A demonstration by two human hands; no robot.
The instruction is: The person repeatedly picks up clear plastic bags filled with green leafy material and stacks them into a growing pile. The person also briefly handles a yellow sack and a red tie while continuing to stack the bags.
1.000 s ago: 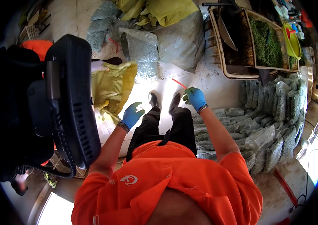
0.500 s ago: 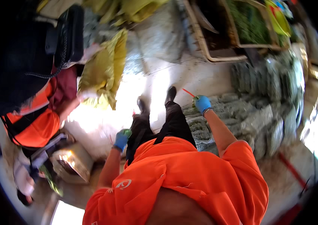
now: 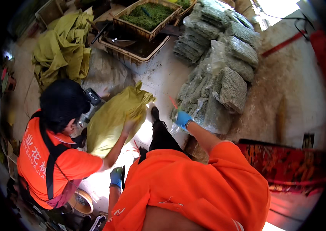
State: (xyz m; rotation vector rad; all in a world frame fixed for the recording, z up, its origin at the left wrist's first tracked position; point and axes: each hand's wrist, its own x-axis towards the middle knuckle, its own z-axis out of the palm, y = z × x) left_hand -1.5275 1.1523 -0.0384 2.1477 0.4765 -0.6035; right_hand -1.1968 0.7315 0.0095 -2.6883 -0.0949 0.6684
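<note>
My right hand [image 3: 183, 119], in a blue and green glove, is closed on a thin red strip [image 3: 173, 102] that sticks up from the fingers. It is held out in front of a pile of clear plastic bags [image 3: 230, 90] packed with grey-green dried stuff. Low by my left side, my left hand [image 3: 116, 177] wears the same kind of glove. Its fingers look curled, but what they hold, if anything, is hidden. A few thin red strands [image 3: 136, 147] show beyond it. To my left, a co-worker's hand touches a full yellow-green sack [image 3: 111, 115].
A crouching co-worker [image 3: 61, 154] in an orange shirt is close on my left. Ahead stand a crate of green sprigs [image 3: 132, 21] and a rimmed tray [image 3: 142, 57]. More yellow sacks [image 3: 61, 50] lie far left. A red patterned box [image 3: 282, 165] is at right.
My view has swung to the right, bringing the co-worker, the sack and the bag pile more fully into sight. The red strip stays in my right hand.
</note>
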